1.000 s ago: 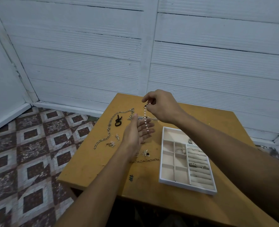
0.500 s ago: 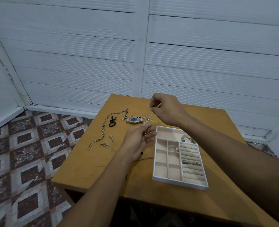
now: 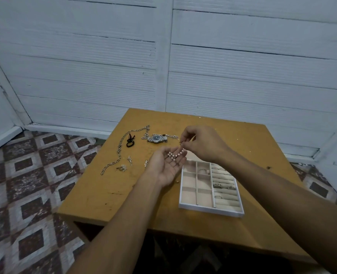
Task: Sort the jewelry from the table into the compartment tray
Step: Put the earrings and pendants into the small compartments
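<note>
Jewelry is what I am sorting, and the piece in hand is a pearl strand (image 3: 175, 155). My right hand (image 3: 203, 144) pinches one end of it between thumb and fingertips, above the far left corner of the compartment tray (image 3: 211, 211). The rest of the strand drapes down into my left hand (image 3: 166, 167), which lies palm up, fingers spread and slightly cupped, just off the tray's left edge. So the left hand only cradles the beads; the right does the gripping.

I judge this to be the gathering step: I am coiling the strand into my palm so it goes into the tray as a compact bundle. The tray sits toward the table's right side. Its right-hand column of padded rolls already carries several rings, and one small square cell near the far edge holds a small piece; the other square cells look bare.

Next I would have to let the pinched end fall into my palm, then tip or carry the bundle into an open compartment without beads trailing over a divider.

Much is left on the table (image 3: 108, 194): a watch (image 3: 157, 138) near the far edge, a long link chain (image 3: 120, 147) toward the far left corner, a black band (image 3: 130, 141) beside it, and small earrings (image 3: 122, 167) nearer the left edge.
</note>
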Demonstrator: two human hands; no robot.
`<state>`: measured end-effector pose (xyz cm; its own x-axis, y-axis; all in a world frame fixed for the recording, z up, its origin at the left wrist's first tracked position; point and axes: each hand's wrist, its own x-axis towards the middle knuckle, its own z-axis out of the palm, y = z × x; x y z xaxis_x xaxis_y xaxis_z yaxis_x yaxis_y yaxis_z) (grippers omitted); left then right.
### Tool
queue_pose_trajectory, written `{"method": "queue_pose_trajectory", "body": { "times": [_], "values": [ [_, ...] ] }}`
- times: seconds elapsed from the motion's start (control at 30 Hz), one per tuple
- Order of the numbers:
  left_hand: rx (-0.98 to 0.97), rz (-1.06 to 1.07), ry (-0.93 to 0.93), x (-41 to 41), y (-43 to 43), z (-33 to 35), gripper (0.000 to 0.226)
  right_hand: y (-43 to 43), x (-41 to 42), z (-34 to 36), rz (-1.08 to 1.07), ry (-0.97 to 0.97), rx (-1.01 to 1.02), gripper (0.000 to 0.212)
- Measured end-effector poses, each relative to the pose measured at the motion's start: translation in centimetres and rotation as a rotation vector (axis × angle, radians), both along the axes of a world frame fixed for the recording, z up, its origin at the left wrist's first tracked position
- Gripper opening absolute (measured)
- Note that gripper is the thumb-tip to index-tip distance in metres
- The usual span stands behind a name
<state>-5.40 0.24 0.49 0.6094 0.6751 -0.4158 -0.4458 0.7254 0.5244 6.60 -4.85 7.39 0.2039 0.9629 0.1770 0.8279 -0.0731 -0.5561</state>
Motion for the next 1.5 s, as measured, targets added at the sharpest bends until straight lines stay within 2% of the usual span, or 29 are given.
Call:
{"method": "queue_pose_trajectory", "body": {
  "times": [0.2, 0.4, 0.7, 1.03, 1.5],
  "values": [
    [0.050, -0.062, 0.060, 0.1, -1.0, -0.4, 0.033, -1.3, 0.1, -1.3, -0.012, 0.013, -0.042, 0.010],
    [0.134, -0.149, 0.166, -0.4, -1.7, -0.9, 0.042, -2.6, 0.1, -2.6, -0.014, 0.060, -0.063, 0.010],
    [0.166, -0.152, 0.245, -0.7, -3.2, -0.3, 0.051, -3.5, -0.6, -4.6, -0.056, 0.114, -0.089, 0.015],
    [0.194, -0.137, 0.305, -0.5, -3.9, 0.3, 0.055, -3.9, -0.8, -5.8, -0.124, 0.190, -0.093, 0.012],
    [0.235, -0.126, 0.378, 0.0, -4.5, 1.1, 0.052, -4.9, -0.3, -6.2, -0.128, 0.183, -0.086, 0.012]
  ]
}}
